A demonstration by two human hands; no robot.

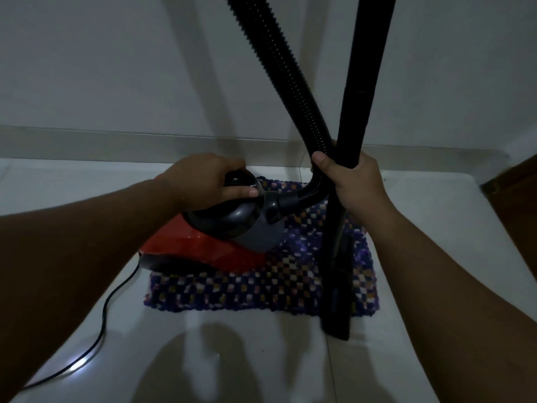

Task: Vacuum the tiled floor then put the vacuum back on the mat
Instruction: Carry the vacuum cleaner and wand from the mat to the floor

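— What do we have in this dim room, starting with the biggest thing?

— We see the white tiled floor running up to a pale wall with a low skirting strip along its foot. Our own shadow falls across the tiles near the bottom of the view.

— And on the floor?

— A woven checked mat in purple, white and tan lies close to the wall. The red canister vacuum sits on its left part, the rear end hanging over the mat's left edge. Its grey front section faces right.

— Where do the long black parts go?

— The ribbed hose climbs from the grey front, bends upward and leaves the top of the view. Just beside it, the rigid wand stands nearly upright, and its floor nozzle rests at the mat's right edge, the near tip reaching onto bare tile.

— What are our hands doing?

— Our left hand is curled round the black carry handle on top of the vacuum, thumb pressed along its near side. Our right hand grips the wand, fingers wrapped round it, with the hose touching the same hand at the thumb.

— Anything smaller?

— A thin black power cord trails from the vacuum's rear across the tiles toward the lower left. A brown wooden edge shows at the far right.
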